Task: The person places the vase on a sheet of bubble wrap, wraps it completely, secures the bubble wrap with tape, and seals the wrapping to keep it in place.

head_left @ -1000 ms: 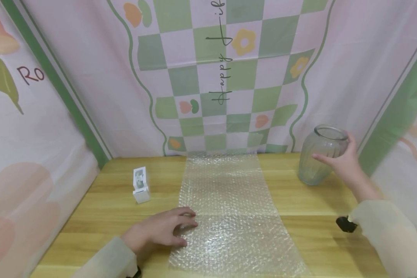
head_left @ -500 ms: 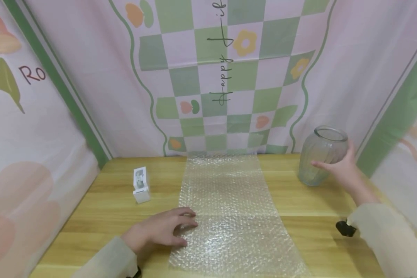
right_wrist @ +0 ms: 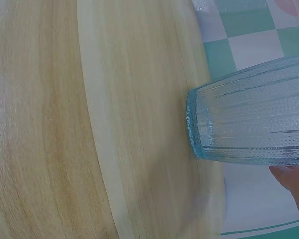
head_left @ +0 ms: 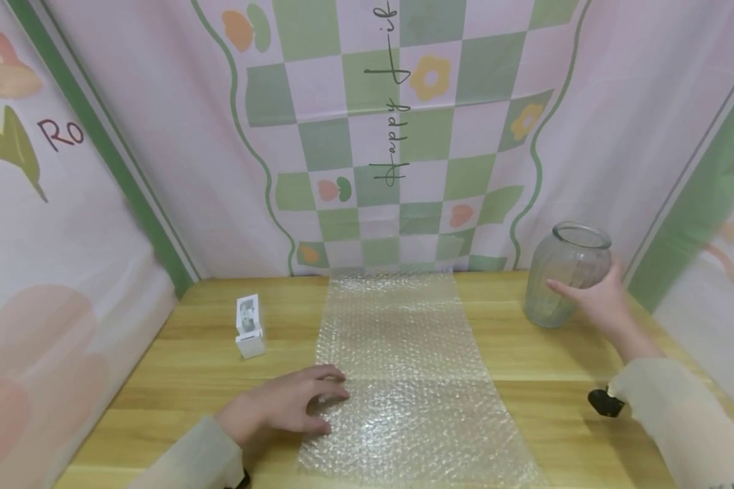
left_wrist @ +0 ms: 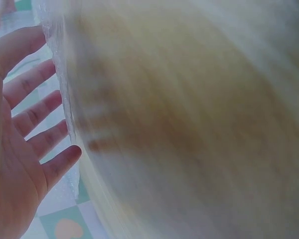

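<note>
A ribbed clear glass vase (head_left: 547,278) stands upright at the table's back right. My right hand (head_left: 605,302) holds it from the right, thumb across the near side and the other fingers mostly hidden behind the glass. In the right wrist view the vase's base (right_wrist: 204,124) meets the wood, and only part of the hand (right_wrist: 295,186) shows. A long sheet of bubble wrap (head_left: 397,353) lies flat down the middle of the table. At its left edge rests my left hand (head_left: 287,397), fingers spread and loosely bent, fingertips touching the sheet.
A small white box (head_left: 249,326) with a window in it sits on the left of the wooden table (head_left: 177,367). Patterned cloth (head_left: 425,136) walls the table in at the back and both sides. The wrap's far end reaches the back cloth.
My right hand has slid slightly down and toward me on the vase, while the vase has stayed in place. The left hand and the bubble wrap have not moved.
</note>
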The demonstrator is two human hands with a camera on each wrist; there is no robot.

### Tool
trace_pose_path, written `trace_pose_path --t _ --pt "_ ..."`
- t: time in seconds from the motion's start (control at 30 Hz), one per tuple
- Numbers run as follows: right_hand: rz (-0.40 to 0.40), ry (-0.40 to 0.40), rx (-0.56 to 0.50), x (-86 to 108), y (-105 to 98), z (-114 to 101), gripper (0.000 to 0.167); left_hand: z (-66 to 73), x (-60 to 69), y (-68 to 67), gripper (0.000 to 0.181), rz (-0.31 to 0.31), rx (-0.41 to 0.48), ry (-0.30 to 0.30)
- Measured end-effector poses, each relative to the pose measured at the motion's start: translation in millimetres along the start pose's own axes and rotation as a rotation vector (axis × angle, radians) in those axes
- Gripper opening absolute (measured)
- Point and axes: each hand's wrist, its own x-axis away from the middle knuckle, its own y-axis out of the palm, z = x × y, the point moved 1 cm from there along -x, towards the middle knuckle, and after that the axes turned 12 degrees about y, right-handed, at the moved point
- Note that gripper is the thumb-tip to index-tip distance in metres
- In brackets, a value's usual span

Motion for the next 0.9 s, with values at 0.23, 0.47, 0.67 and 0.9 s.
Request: trace_pose_path --t 0.23,0.47,0.67,0.9 --pt "0.011 -0.004 0.005 0.8 1 0 0.126 -0.5 0.0 0.8 0.057 0.004 0.000 0.002" --pt "0.001 -0.018 0.008 2.0 -1 -2 0.124 -1.7 -2.6 0.2 0.057 0.000 -0.007 0.002" --pt "-0.035 -0.061 0.043 7.4 -3 -6 0.124 -2.2 -2.8 -0.6 0.056 0.008 0.015 0.006" --pt "-0.039 -0.077 0.064 16.6 -6 -10 0.123 -2.2 -2.0 0.6 0.055 0.014 0.002 0.017"
